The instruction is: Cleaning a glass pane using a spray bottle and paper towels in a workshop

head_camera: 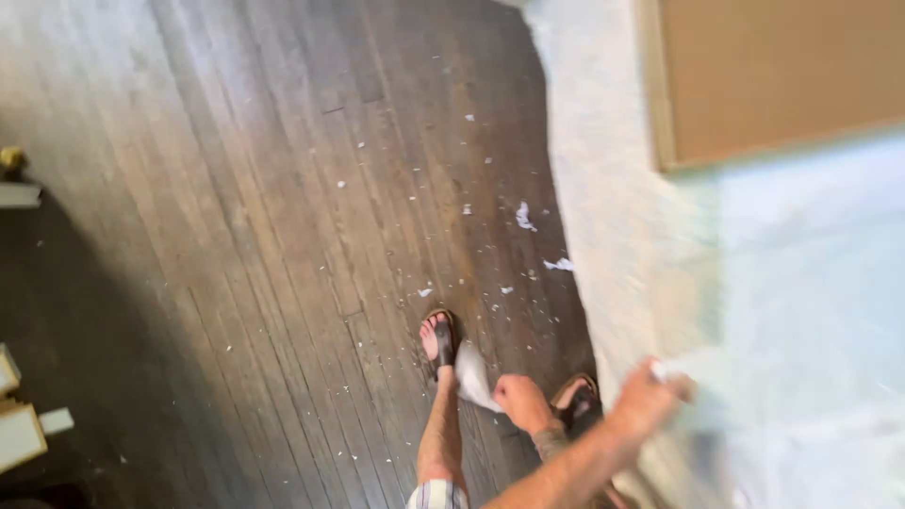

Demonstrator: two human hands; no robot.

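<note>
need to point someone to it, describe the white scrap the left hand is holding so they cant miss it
Start at the dark wooden floor and find the two sandalled feet near the bottom edge. Between them the left hand pinches a white scrap beside the left foot. It is far larger than the tiny white flecks scattered over the boards.

Two hands (524,401) (646,401), two sandalled feet (439,337) (577,401), perhaps one clear plastic sheet (811,311).

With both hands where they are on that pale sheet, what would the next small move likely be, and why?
Probably draw the sheet's edge back a little. The right hand grips it, blurred; the left hand pinches a white scrap by the sandalled foot, and white flakes dot the wooden floor.
</note>
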